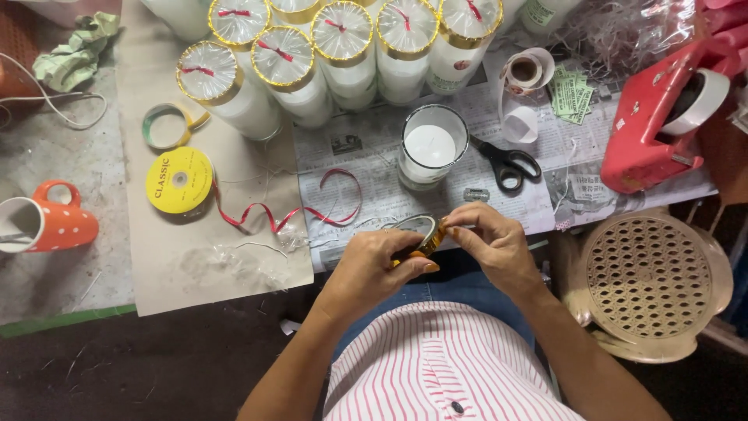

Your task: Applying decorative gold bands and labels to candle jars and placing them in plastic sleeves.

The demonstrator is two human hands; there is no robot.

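My left hand (372, 265) has its grip pinched around a small roll of gold tape (421, 234), held just above my lap at the near edge of the surface (101, 164), and my right hand (492, 240) has its fingertips pressed together on the roll's outer edge, picking at the tape there. The roll looks light and stiff as a ring, but the tape itself is thin, probably sticky and quick to crease, so I judge the rim is the place to hold it, with only a nail at the loose end. Just beyond my hands stands an open glass candle (431, 148), with black scissors (508, 164) beside it and red ribbon (300, 209) curling to the left.
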